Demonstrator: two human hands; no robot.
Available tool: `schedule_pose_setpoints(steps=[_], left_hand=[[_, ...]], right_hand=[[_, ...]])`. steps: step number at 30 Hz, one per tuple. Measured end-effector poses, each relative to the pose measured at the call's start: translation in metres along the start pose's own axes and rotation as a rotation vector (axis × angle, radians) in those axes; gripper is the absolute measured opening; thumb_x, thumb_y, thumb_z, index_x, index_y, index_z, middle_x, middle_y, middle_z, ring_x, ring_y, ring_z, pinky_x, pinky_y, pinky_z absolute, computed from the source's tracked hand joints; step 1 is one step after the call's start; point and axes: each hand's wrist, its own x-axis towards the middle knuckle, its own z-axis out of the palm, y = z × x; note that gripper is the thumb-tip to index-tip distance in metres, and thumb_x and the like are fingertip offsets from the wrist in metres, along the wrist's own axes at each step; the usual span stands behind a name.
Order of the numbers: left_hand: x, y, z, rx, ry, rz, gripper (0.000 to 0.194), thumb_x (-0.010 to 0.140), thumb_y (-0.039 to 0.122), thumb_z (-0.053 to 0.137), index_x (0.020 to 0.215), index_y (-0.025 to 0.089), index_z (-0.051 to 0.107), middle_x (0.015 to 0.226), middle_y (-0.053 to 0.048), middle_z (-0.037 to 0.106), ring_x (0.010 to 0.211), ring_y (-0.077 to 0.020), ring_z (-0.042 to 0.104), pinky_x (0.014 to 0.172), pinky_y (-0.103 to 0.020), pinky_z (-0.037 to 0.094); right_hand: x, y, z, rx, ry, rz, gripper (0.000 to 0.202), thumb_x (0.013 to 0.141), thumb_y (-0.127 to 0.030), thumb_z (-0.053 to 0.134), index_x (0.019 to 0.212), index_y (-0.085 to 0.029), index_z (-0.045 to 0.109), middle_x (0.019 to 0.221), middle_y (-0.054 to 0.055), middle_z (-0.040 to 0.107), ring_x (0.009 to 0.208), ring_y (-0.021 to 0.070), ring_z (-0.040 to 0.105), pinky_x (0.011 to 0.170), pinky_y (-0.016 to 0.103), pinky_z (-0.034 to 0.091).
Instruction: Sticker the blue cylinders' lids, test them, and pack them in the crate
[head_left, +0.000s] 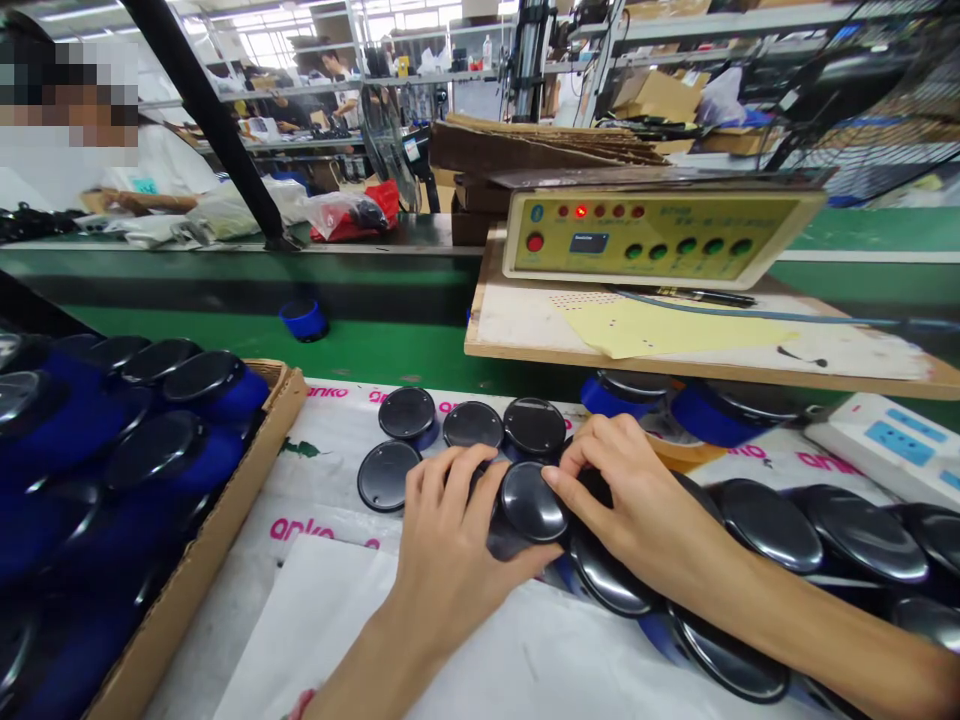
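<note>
Left hand (444,550) holds one black-topped cylinder (535,500), right hand (626,485) touching its rim, grip unclear; carton (206,540) appears well filled, loose cylinders (388,475) remain.

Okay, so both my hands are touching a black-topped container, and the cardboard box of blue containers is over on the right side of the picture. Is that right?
Not quite: the head view shows the cardboard box of blue containers on the left side. Your left hand and right hand are indeed both touching a black-topped container.
</note>
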Motion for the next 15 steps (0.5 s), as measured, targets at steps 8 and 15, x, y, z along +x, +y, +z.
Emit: schedule_pose_setpoints(steps=[8,15], left_hand=[[0.0014,-0.0004,-0.0020,-0.033,-0.021,0.010,0.046,0.073,0.048,0.070,0.103,0.014,0.062,0.104,-0.009,0.065,0.100,-0.0264,0.053,0.088,-0.041,0.037],[0.0009,-0.0018,-0.0002,0.025,-0.032,0.059,0.044,0.076,0.046,0.068,0.103,0.013,0.063,0.105,-0.011,0.066,0.101,-0.0275,0.054,0.088,-0.041,0.038]], right_hand=[[0.0005,-0.0009,-0.0004,-0.021,-0.002,-0.006,0.019,0.091,-0.028,0.049,0.073,-0.022,0.046,0.080,0.005,0.051,0.083,0.0225,0.042,0.072,0.039,0.039],[0.0073,0.0013,0.0028,-0.235,-0.024,-0.029,0.030,0.090,-0.033,0.054,0.064,-0.020,0.043,0.074,0.004,0.052,0.077,0.0220,0.043,0.067,0.037,0.035]])
